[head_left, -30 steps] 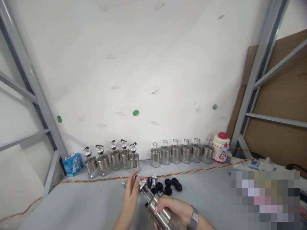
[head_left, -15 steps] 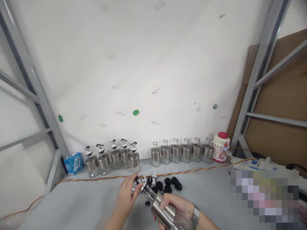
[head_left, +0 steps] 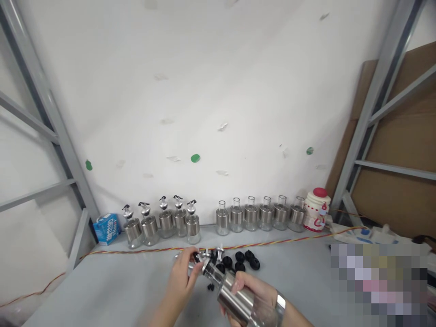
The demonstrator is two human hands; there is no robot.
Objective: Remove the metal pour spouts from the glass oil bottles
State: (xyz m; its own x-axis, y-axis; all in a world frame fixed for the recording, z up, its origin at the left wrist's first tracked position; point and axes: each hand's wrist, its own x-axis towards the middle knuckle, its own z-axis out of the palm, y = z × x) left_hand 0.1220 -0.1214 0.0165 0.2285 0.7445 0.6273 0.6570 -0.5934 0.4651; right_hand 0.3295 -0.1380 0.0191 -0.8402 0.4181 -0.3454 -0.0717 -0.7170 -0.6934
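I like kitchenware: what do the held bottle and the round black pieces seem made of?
The bottle looks like clear, glossy glass, being see-through, though plastic is possible; its band resembles smooth steel, with grey reflections. The black pieces look like dull rubber or plastic, showing few highlights; I can't tell which.

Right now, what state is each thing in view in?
Held bottle: tilted, pourer at its neck
Left hand: fingers at the pourer
Right hand: wrapped around the bottle
Five bottles at left: upright, pourers on
Six bottles at right: upright, uncapped
Jar: upright, lidded
Black pieces: loose
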